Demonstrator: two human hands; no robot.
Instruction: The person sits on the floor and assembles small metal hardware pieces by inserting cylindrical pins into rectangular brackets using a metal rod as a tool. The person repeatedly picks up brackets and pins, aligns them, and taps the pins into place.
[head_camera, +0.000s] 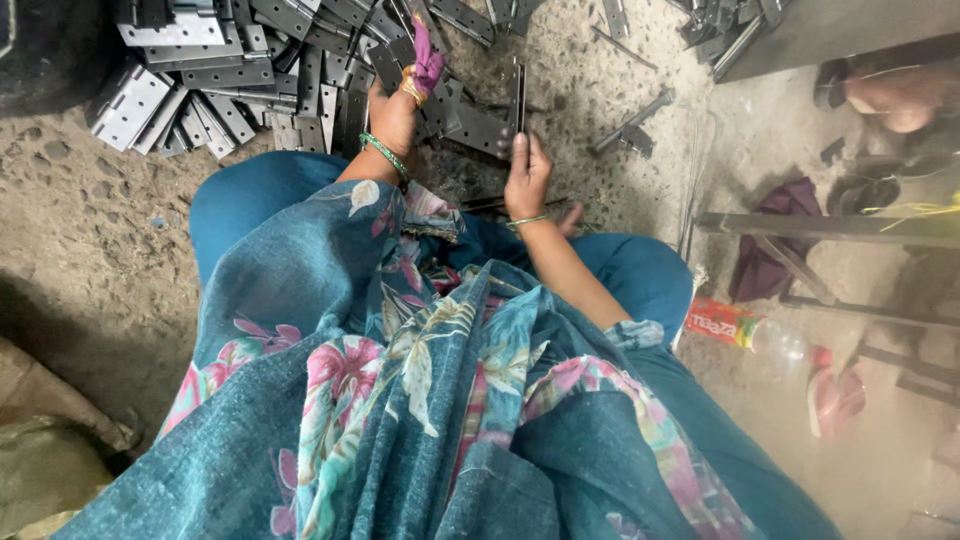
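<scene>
Down on the dusty floor (90, 260), seen from the head camera, a person sits with knees spread under a blue flowered cloth (400, 400), facing a heap of grey metal hinges (230, 80). The left hand (395, 115) reaches into the near edge of the heap; its grip looks curled around a hinge plate, though a purple rag wrapped on the fingers (427, 55) hides exactly how the tips close. The right hand (525, 175) rests with fingers pressed together along a dark hinge (517, 100) that stands on edge, its lower end under the fingertips and the rest rising beyond them. Loose metal pins (630, 125) lie apart to the right, and a plastic bottle (750, 330) lies by the right knee. As a judgement, the upright hinge could tip and fall flat if the fingers ease off, since only its thin edge meets the ground; sharp plate edges in the crowded heap could also nick the bare right fingers, and the loose cloth could snag on them.
</scene>
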